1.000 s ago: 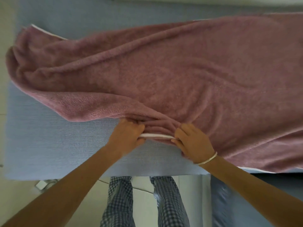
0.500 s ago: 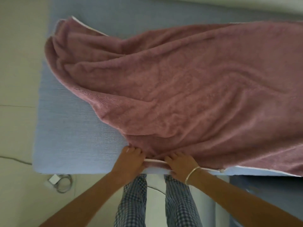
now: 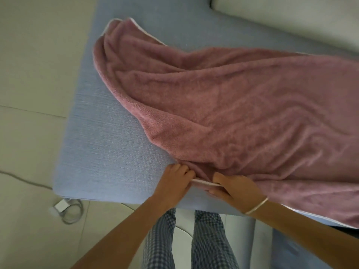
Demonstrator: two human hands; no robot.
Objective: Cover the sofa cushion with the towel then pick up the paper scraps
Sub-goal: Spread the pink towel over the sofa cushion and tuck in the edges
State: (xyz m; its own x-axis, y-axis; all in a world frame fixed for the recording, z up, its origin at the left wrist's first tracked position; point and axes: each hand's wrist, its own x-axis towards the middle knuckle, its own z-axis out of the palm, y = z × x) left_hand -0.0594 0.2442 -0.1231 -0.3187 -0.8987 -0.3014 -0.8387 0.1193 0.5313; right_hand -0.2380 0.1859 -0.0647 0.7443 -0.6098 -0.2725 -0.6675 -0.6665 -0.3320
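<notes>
Both hands down at the near edge of the sofa cushion (image 3: 101,152). L hand (image 3: 175,183) has fingers curled onto the towel (image 3: 233,117), pinching its white-trimmed hem. R hand (image 3: 237,189), w/ a thin bracelet (image 3: 256,205) on the wrist, grips the same hem just beside it, thumb on top. Pink towel lies rumpled across the cushion's mid and right; the left part shows bare blue fabric. Charger w/ cable (image 3: 65,209) lies on the floor (image 3: 29,74) near the cushion's corner.
</notes>
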